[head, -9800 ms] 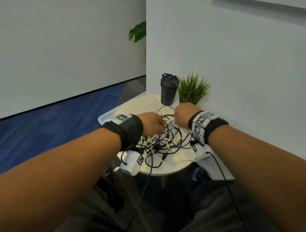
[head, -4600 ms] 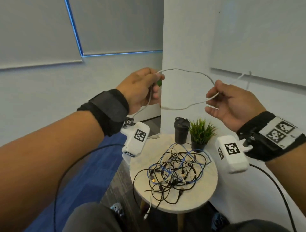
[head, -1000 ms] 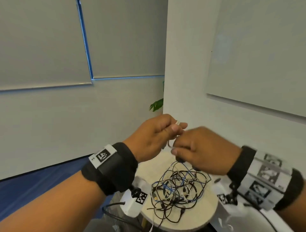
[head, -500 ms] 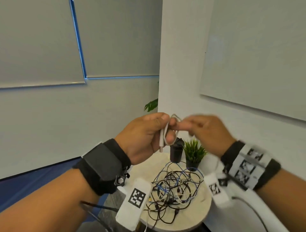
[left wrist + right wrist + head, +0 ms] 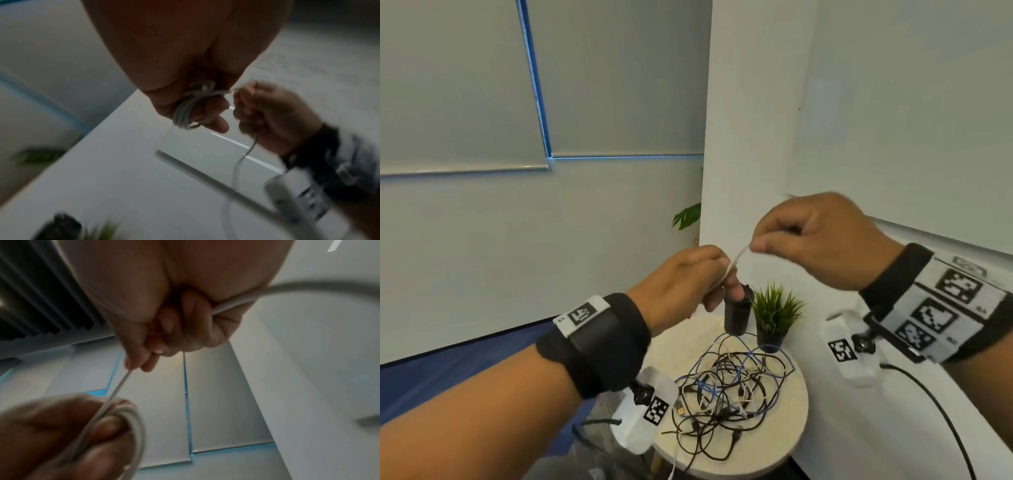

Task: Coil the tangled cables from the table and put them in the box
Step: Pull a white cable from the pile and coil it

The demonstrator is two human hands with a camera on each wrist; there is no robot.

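Both hands are raised above the table with one white cable between them. My left hand grips a small coil of that white cable, its fingers curled round the loops. My right hand pinches the free length of the white cable between thumb and forefinger, up and to the right of the left hand; the rest runs through its palm. Below, a tangle of black, blue and white cables lies on the round table. No box is in view.
A black tumbler and a small potted plant stand at the table's back edge. A white wall rises close on the right. Blue carpet lies to the left. Wrist camera units hang under both wrists.
My right hand has pulled up and to the right, away from the left hand, drawing a short stretch of white cable taut. The left hand keeps the coil and has dropped a little.
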